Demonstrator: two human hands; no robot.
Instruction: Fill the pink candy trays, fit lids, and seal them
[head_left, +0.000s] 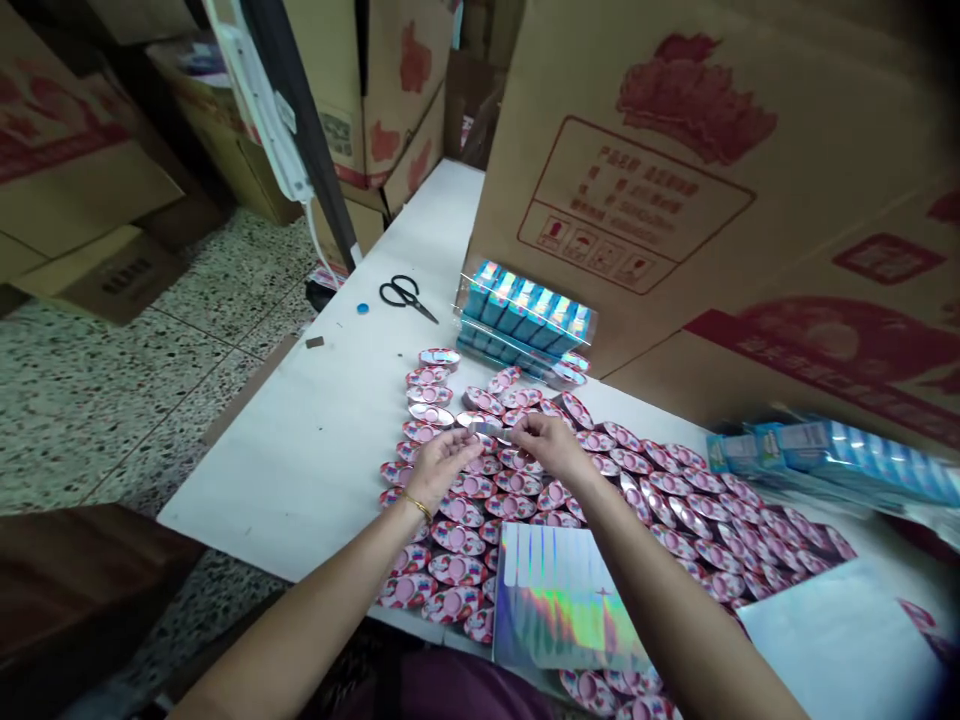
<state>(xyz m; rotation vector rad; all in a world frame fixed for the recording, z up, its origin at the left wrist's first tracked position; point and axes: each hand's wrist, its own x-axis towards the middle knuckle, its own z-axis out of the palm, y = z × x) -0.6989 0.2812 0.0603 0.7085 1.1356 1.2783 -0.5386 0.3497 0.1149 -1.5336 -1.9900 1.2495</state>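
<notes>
My left hand (441,466), with a gold bracelet on its wrist, and my right hand (552,444) are raised over rows of small pink-and-red oval-topped packs (457,538). Between my fingertips stretches a small silvery strip (491,431); each hand pinches one end of it. Its details are too small to make out. A shiny rainbow-coloured sticker sheet (559,610) lies on the packs below, partly covered by my right forearm. Farther right rests another pale, silvery sheet (832,630).
Black scissors (407,296) and a blue cap (363,308) lie on the white table (270,470). Behind the packs stands a film-wrapped bundle of blue boxes (525,315), with more blue boxes (825,450) at right. A large carton (675,220) rises behind; a post (307,120) stands left.
</notes>
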